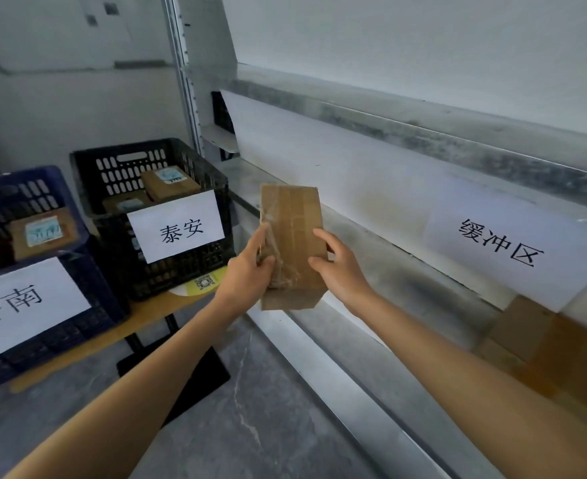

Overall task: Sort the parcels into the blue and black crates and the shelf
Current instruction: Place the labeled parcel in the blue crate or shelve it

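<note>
I hold a flat brown cardboard parcel (294, 223) upright with both hands, in front of the metal shelf (406, 250). My left hand (250, 271) grips its left edge over the clear tape. My right hand (337, 264) grips its right edge. The parcel's taped side faces me; no label shows. To the left stands a black crate (112, 188) with a white paper sign, holding labelled parcels (171, 183). Further left is a blue crate (88, 288) with its own sign and labelled parcels (43, 233).
Both crates sit on a low wooden table (153, 312) with a black base. The shelf carries a white paper sign (506, 243) on its front rail, and brown boxes (544, 350) lie on the level below at the right. Grey marble floor lies underfoot.
</note>
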